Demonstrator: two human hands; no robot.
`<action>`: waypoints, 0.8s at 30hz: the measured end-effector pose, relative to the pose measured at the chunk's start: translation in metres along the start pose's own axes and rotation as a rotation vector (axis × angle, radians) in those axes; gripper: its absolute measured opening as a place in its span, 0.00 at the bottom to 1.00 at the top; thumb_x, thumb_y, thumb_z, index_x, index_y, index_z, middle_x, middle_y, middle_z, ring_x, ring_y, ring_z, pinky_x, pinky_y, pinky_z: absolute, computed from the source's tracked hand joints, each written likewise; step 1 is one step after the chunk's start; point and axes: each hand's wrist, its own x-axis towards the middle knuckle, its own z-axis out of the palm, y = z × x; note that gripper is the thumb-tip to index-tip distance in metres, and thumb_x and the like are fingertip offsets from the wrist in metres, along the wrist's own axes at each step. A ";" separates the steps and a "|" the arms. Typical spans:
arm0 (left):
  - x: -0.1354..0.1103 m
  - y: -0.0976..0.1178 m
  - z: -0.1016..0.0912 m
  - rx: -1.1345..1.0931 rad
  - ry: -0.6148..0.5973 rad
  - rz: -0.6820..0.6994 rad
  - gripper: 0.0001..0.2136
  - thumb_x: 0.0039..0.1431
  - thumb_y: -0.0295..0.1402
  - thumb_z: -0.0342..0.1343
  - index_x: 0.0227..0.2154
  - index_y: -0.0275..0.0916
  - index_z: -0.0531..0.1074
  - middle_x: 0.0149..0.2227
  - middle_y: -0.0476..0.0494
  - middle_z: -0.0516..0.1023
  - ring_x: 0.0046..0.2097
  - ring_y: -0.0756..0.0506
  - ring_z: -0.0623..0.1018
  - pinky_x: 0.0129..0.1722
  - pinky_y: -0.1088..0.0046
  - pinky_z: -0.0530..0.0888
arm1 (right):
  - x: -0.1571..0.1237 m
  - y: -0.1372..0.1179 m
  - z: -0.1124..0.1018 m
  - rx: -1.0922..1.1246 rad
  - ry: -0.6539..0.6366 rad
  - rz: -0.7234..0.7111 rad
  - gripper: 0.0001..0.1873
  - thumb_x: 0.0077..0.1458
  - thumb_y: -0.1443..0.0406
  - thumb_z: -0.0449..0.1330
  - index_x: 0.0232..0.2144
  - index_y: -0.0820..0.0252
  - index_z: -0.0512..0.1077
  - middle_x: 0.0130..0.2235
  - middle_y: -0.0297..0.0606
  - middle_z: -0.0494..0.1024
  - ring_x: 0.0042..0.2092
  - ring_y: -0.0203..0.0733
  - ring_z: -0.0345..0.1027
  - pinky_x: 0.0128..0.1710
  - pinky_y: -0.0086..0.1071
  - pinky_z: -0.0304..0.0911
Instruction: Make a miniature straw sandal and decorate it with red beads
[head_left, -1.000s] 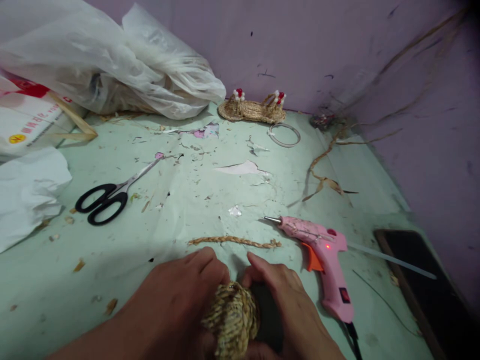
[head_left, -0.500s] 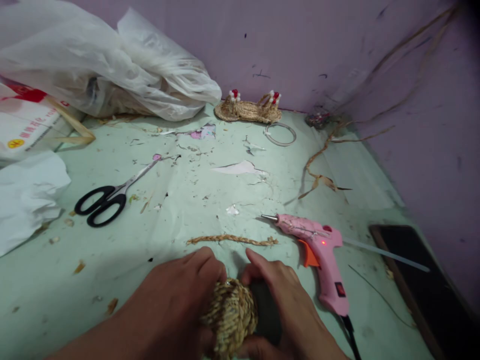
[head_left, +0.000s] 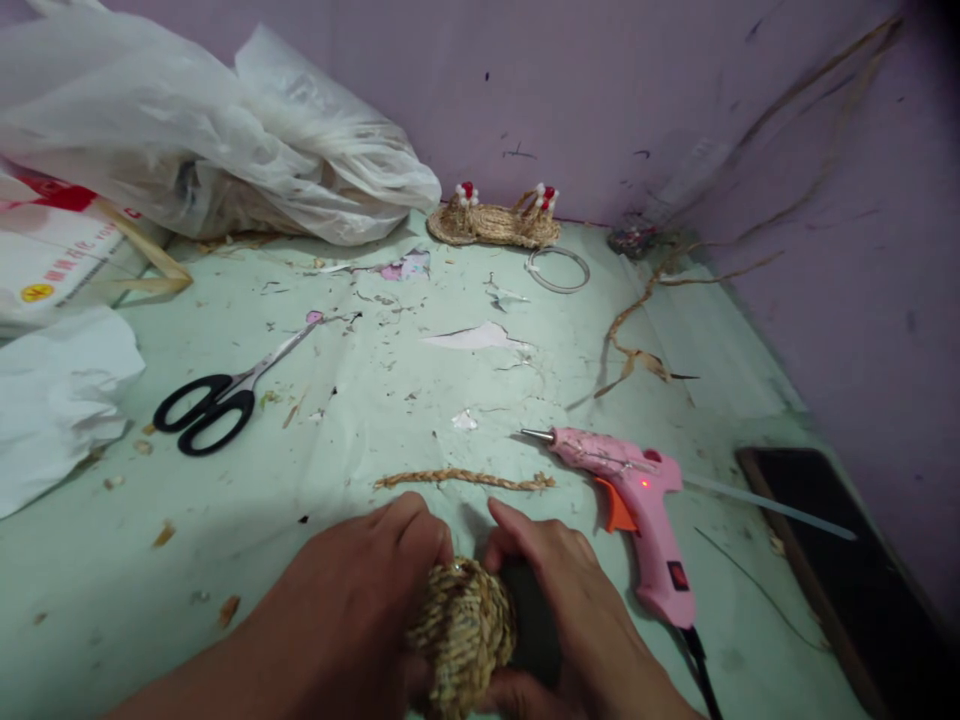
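Observation:
Both hands are closed around a braided straw piece (head_left: 463, 632) at the bottom middle of the head view. My left hand (head_left: 375, 570) grips its left side, fingers bent at the upper edge. On the right, my right hand (head_left: 559, 590) curves round it, thumb below and fingers above. A flat dark green or black part (head_left: 534, 620) lies between the straw and the right palm; whether it is joined to the straw I cannot tell. Just beyond the fingertips lies a short straw braid (head_left: 465, 479). A pink glue gun (head_left: 630, 485), red light lit, lies right of the right hand.
Black-handled scissors (head_left: 217, 402) lie to the left. Against the wall are small straw slippers (head_left: 491, 222) with red and white beads, and a wire coil (head_left: 559, 270). White plastic bags (head_left: 300, 150), crumpled paper (head_left: 64, 400), dry stalks (head_left: 637, 310) and a dark phone (head_left: 832, 550) surround the scrap-strewn table.
The hands keep their hold on the straw piece, almost unmoved. The view has shifted very slightly; the things on the table stay in place.

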 end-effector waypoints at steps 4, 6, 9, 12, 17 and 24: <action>-0.006 -0.006 -0.004 -0.134 0.008 0.010 0.15 0.36 0.23 0.48 0.32 0.41 0.65 0.35 0.48 0.72 0.31 0.47 0.71 0.28 0.74 0.64 | 0.000 -0.006 -0.007 -0.004 -0.049 -0.021 0.38 0.55 0.47 0.50 0.61 0.55 0.42 0.41 0.43 0.69 0.39 0.48 0.65 0.38 0.40 0.63; -0.009 -0.013 -0.012 -0.311 -0.042 0.049 0.17 0.40 0.23 0.48 0.37 0.43 0.66 0.34 0.50 0.74 0.30 0.49 0.72 0.25 0.76 0.66 | -0.002 -0.008 -0.010 0.008 -0.039 -0.025 0.38 0.56 0.50 0.53 0.61 0.56 0.41 0.45 0.45 0.67 0.43 0.49 0.63 0.42 0.41 0.62; -0.012 -0.022 -0.030 -0.475 -0.028 0.092 0.20 0.45 0.28 0.53 0.45 0.45 0.67 0.34 0.50 0.75 0.33 0.47 0.75 0.28 0.76 0.71 | -0.007 -0.008 -0.014 0.056 -0.049 -0.039 0.41 0.54 0.55 0.58 0.62 0.54 0.40 0.50 0.45 0.64 0.50 0.51 0.60 0.49 0.43 0.59; -0.019 -0.026 -0.045 -0.487 0.282 0.018 0.14 0.46 0.35 0.57 0.39 0.42 0.72 0.31 0.49 0.76 0.30 0.48 0.74 0.27 0.76 0.72 | -0.010 -0.006 -0.019 0.161 -0.059 0.019 0.43 0.51 0.60 0.62 0.62 0.50 0.42 0.52 0.43 0.63 0.53 0.49 0.58 0.54 0.44 0.56; -0.044 -0.035 -0.042 -0.587 0.726 -0.127 0.11 0.39 0.36 0.65 0.25 0.40 0.70 0.22 0.54 0.72 0.23 0.53 0.70 0.18 0.82 0.64 | -0.007 -0.009 -0.028 0.423 0.253 0.194 0.25 0.49 0.65 0.62 0.50 0.51 0.63 0.41 0.37 0.69 0.41 0.42 0.65 0.43 0.39 0.64; -0.052 -0.039 -0.008 -0.760 0.696 -0.173 0.08 0.37 0.33 0.64 0.18 0.37 0.72 0.13 0.53 0.69 0.16 0.54 0.65 0.16 0.79 0.61 | -0.005 -0.018 -0.034 0.484 0.443 0.139 0.15 0.46 0.64 0.61 0.39 0.57 0.69 0.36 0.37 0.71 0.33 0.37 0.64 0.35 0.33 0.63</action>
